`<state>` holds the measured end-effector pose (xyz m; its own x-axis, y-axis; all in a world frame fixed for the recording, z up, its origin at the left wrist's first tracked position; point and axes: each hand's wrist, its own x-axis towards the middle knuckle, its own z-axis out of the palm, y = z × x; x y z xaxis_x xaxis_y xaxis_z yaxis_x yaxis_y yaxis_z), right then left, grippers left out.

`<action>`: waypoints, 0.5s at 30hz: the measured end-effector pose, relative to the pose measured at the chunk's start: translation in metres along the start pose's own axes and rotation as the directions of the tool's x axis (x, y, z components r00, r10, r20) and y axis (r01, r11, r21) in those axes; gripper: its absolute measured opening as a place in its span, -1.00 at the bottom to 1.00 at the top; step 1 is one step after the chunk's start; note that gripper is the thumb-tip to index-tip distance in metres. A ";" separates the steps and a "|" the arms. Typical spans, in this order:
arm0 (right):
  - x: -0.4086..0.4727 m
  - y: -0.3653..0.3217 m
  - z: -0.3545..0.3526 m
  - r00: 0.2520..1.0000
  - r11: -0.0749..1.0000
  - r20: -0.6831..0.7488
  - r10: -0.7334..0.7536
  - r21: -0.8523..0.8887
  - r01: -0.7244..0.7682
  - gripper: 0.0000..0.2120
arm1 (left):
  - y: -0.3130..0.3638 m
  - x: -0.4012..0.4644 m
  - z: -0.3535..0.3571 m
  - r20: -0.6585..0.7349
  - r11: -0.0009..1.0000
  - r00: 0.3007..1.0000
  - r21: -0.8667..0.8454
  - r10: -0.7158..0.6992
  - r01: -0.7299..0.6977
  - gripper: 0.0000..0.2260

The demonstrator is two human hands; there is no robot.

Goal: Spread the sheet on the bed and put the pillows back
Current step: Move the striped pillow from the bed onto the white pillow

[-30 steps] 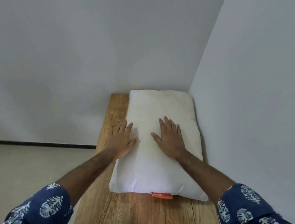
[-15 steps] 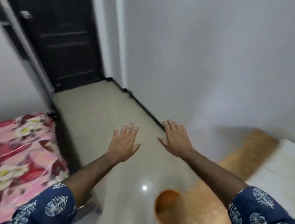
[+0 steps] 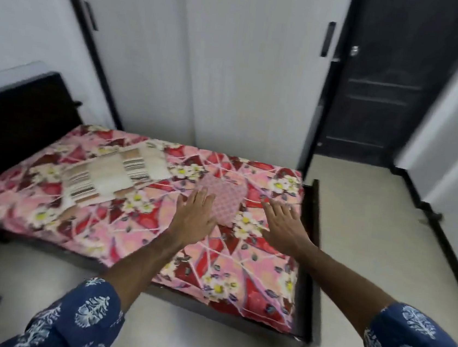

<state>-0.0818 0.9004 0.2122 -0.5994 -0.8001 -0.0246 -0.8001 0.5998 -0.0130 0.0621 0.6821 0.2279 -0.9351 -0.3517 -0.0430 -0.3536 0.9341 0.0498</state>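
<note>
Now both arms reach forward — left hand (image 3: 195, 217) and right hand (image 3: 284, 227) fingers straight, holding nothing — above the sheet (image 3: 135, 237).

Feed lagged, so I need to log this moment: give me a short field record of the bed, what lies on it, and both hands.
bed: dark frame, floral sheet covers the top
on sheet: striped folded cloth toward the headboard; pink checked cloth nearer the foot
left hand: fingers straight, holds nothing, in front of the sheet
right hand: fingers straight, holds nothing
pillows: none visible on the bed
backdrop: white wardrobe doors, dark door
</note>
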 end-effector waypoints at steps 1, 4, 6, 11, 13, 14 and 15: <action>0.025 -0.023 0.003 0.999 0.999 0.015 -0.044 -0.001 0.044 -0.26 | -0.030 -0.003 0.000 -0.001 0.999 0.999 -0.005 -0.048 0.048 -0.41; 0.091 -0.080 0.015 0.989 0.990 0.059 -0.138 0.003 0.138 -0.28 | -0.108 -0.007 0.008 0.025 0.985 0.985 -0.024 -0.171 0.171 -0.41; 0.137 -0.114 0.026 0.979 0.982 0.083 -0.188 0.025 0.186 -0.28 | -0.157 -0.004 0.012 0.048 0.973 0.972 -0.021 -0.231 0.232 -0.40; 0.250 -0.183 0.059 0.952 0.956 0.118 -0.283 0.107 0.272 -0.28 | -0.263 0.024 0.019 0.063 0.950 0.948 -0.003 -0.312 0.313 -0.43; 0.300 -0.207 0.072 0.943 0.949 0.142 -0.302 0.134 0.284 -0.28 | -0.306 0.043 0.018 0.095 0.944 0.939 0.027 -0.330 0.329 -0.42; 0.327 -0.218 0.076 0.940 0.948 0.158 -0.304 0.150 0.281 -0.27 | -0.328 0.055 0.016 0.112 0.941 0.934 0.042 -0.339 0.336 -0.42; 0.353 -0.229 0.080 0.937 0.946 0.175 -0.304 0.167 0.276 -0.27 | -0.351 0.066 0.014 0.124 0.939 0.931 0.050 -0.343 0.340 -0.42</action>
<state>-0.1084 0.4816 0.1266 -0.3137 -0.9296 -0.1935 -0.9186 0.3487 -0.1860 0.1245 0.3319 0.1941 -0.7464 -0.6404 -0.1811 -0.6485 0.7610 -0.0178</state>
